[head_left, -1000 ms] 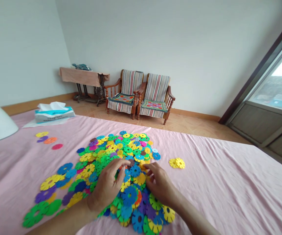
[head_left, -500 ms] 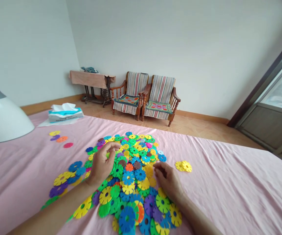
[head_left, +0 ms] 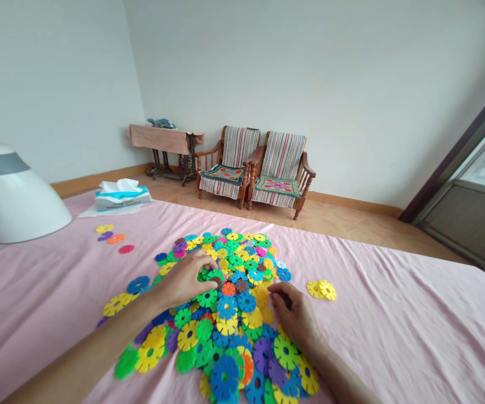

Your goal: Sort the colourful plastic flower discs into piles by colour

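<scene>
Colourful slotted plastic discs (head_left: 226,307) lie in a large heap on a pink cloth (head_left: 377,336). My left hand (head_left: 185,279) is over the upper left of the heap. Its thumb and curled fingers are apart, on either side of a green disc (head_left: 216,275). At the heap's right edge, my right hand (head_left: 295,314) has thumb and index finger pressed together. Its fingertips touch or nearly touch some yellow discs (head_left: 261,294); whatever the pinch holds is hidden.
Two yellow discs (head_left: 321,289) lie right of the heap. Several loose discs, one of them pink (head_left: 126,249), lie at the far left. Behind them are a tissue box (head_left: 123,200) and a white, grey-topped vessel (head_left: 19,202). Two wooden armchairs (head_left: 284,160) stand beyond the table.
My left hand has moved down and right onto the heap, its fingers now around a green disc. My right hand stays nearly in place. The view has shifted slightly.
</scene>
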`<state>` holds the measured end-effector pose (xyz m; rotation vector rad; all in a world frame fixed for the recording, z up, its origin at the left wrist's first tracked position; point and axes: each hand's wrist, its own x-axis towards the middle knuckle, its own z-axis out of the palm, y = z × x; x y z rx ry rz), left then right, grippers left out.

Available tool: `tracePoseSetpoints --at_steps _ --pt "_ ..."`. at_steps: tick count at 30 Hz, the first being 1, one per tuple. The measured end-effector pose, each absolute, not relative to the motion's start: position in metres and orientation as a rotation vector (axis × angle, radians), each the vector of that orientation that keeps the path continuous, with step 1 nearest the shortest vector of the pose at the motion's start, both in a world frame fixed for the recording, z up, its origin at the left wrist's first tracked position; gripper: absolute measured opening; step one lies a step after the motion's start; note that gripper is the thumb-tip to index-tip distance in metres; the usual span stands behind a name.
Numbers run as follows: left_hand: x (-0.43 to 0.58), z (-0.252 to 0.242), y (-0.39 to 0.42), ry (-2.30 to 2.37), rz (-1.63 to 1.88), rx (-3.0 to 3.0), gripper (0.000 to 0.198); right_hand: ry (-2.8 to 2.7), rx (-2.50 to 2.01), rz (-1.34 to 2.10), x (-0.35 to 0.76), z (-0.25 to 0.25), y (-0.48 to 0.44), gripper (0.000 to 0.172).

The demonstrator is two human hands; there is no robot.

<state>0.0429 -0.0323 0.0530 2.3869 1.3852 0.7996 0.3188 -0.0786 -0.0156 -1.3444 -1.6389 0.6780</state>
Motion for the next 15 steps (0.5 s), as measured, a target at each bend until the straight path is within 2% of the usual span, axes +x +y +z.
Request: tracePoseSetpoints --at_steps 5,10,15 --pt "0.043 0.055 -0.032 1.316 0.767 2.292 0.006 -1.651 -1.347 0.651 0.319 -0.018 -0.078 0.022" --pt "0.045 0.063 -0.033 1.101 0.777 2.075 0.016 -1.67 -1.351 0.623 0.319 -0.017 -0.079 0.023" --pt "0.054 0.061 -0.037 1.072 0.79 2.107 0.021 -1.656 -1.361 0.647 0.318 -0.016 -0.079 0.024"
